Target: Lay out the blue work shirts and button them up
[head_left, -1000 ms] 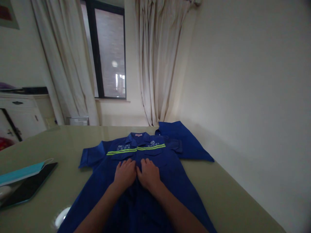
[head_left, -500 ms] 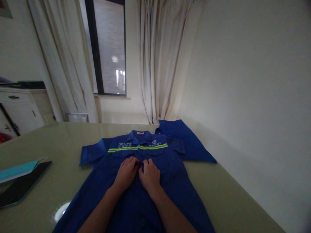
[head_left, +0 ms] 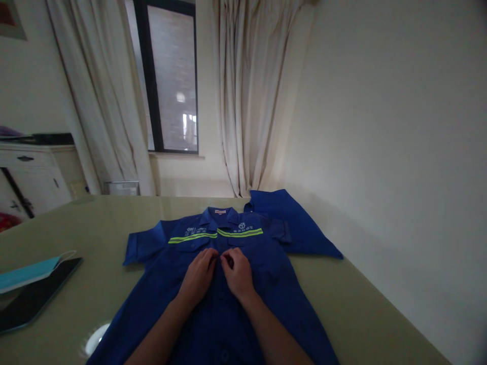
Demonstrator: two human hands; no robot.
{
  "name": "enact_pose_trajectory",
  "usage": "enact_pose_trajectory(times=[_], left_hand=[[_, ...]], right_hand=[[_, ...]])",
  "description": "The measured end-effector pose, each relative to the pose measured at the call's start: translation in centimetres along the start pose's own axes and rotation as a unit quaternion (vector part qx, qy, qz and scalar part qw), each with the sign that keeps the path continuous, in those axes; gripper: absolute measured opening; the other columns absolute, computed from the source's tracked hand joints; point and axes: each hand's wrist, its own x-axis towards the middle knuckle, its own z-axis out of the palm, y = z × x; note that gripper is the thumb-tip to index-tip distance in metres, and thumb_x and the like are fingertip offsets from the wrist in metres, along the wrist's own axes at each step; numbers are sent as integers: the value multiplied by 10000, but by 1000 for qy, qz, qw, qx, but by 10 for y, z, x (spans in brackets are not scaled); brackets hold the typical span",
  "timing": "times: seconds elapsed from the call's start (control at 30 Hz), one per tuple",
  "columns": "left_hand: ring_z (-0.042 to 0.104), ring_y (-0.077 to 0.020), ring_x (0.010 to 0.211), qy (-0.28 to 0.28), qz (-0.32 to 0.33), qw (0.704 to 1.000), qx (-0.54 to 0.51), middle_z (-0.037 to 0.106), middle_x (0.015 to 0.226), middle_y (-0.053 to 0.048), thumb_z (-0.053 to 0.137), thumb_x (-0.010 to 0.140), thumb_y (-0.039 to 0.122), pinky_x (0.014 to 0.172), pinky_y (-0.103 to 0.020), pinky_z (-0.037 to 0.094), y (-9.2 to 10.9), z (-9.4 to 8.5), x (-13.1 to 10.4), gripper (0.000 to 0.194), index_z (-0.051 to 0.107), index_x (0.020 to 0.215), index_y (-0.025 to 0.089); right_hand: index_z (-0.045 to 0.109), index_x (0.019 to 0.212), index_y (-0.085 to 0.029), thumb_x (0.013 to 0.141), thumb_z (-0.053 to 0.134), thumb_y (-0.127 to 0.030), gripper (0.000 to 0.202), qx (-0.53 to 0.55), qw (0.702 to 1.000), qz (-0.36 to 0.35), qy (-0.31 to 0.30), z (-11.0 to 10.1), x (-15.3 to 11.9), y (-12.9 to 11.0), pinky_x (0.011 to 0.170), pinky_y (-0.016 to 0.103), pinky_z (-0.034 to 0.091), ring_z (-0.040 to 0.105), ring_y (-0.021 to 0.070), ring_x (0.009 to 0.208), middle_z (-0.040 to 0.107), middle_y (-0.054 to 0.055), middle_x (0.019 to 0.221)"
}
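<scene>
A dark blue short-sleeved shirt (head_left: 228, 314) lies front up on the table, its collar toward the window and a yellow-green stripe across the chest. My left hand (head_left: 200, 271) is on the left side of the front opening, fingers curled and closed on the shirt's edge just below the stripe. Close beside it, my right hand (head_left: 238, 271) has thumb and finger pinched together at the same opening. The fingertips of both hands are nearly touching, and they hide the small bit of cloth between them.
Another folded blue garment (head_left: 292, 223) lies behind the shirt's right sleeve, by the wall. On the left of the table (head_left: 102, 218) a light blue mask (head_left: 30, 274) rests on a dark flat object (head_left: 41, 294). A white round thing (head_left: 95, 338) shows near the shirt's lower left edge.
The right hand's fingers have turned and rounded, leaving a gap between thumb and palm, at about the same spot. My left hand has barely moved. The view has tilted slightly.
</scene>
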Motion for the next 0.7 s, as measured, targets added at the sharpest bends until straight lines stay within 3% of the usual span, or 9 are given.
enact_pose_trajectory(times=[0.33,0.7], left_hand=[[677,-240,919,15,-5,1000,4,691,959,-64,369,982,220,846,-395,539,-4,7,0,203,570,1012,236],[697,-229,911,-26,-38,998,-42,717,952,-53,425,961,247,820,-347,518,-9,3,4,165,587,994,241]], right_hand=[[702,816,-203,913,602,-197,140,63,997,-35,3,-1,6,3,742,246,454,623,161,790,662,17,836],[720,831,-197,914,575,-192,167,5,1000,4,21,2,2,1,695,251,441,633,165,734,677,26,808]])
